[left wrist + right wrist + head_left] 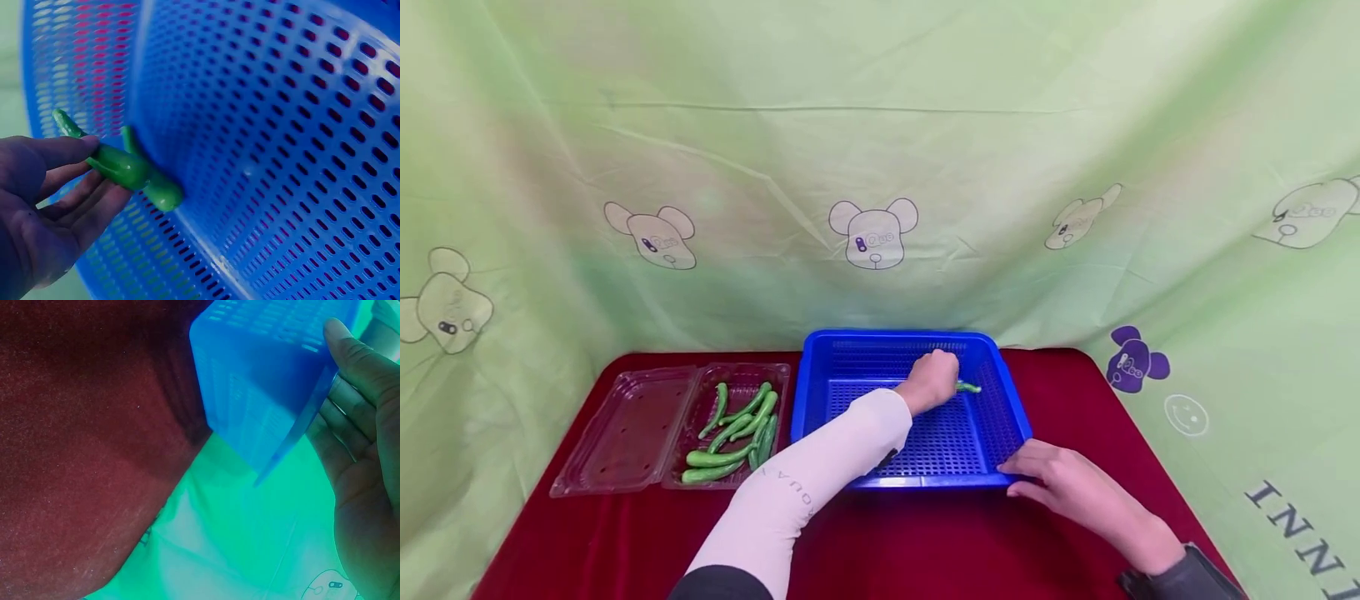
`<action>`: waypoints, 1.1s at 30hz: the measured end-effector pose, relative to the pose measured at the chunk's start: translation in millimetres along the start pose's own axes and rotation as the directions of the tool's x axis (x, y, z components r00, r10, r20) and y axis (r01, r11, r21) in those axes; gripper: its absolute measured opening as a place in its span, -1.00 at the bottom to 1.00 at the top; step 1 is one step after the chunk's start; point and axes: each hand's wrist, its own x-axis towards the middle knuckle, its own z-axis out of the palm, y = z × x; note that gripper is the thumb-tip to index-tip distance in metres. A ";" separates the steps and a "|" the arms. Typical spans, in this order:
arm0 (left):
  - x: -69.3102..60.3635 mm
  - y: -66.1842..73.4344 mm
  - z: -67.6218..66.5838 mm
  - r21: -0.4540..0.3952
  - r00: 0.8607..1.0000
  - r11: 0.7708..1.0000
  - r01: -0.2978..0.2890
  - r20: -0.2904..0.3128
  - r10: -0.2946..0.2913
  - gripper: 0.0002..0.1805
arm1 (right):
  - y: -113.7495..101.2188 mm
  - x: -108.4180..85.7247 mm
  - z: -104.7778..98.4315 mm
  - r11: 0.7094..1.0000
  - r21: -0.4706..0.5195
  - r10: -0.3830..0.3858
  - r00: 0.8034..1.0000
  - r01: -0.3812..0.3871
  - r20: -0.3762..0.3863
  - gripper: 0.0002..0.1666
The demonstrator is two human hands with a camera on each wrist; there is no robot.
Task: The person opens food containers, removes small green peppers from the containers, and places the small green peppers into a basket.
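Green cloth [760, 108] printed with mouse heads hangs behind and beside a table covered in red cloth [887, 546]. On it stand a clear tray [703, 393], its lid [632, 429] folded out to the left, and a blue basket [925, 482] just to its right. Several green peppers [722, 457] lie in the tray. Inside the basket, near its far wall, the left hand [934, 379] pinches one pepper [124, 167] between thumb and fingers; a second pepper [165, 192] rests against the basket just behind it. The right hand [1063, 479] grips the basket's near right corner, thumb on one side of the rim and fingers on the other.

By how things lie, the work looks early or only part done: most of the peppers are in the tray, with two seen in the basket. Which way they are being moved, the pictures cannot settle.

The basket's far rim sits near the table's back edge, leaving little room there. Red cloth shows in front of the basket and along its right side, while the tray leaves only a narrow gap on the left; the basket's walls look to be the main edges for the left hand to clear
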 end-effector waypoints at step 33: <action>-19.4 -20.2 -41.6 0.159 0.981 0.972 -0.173 -0.058 0.184 -0.92 | -2.2 2.7 -2.5 1.000 -0.003 0.009 1.000 -0.009 0.014 -0.67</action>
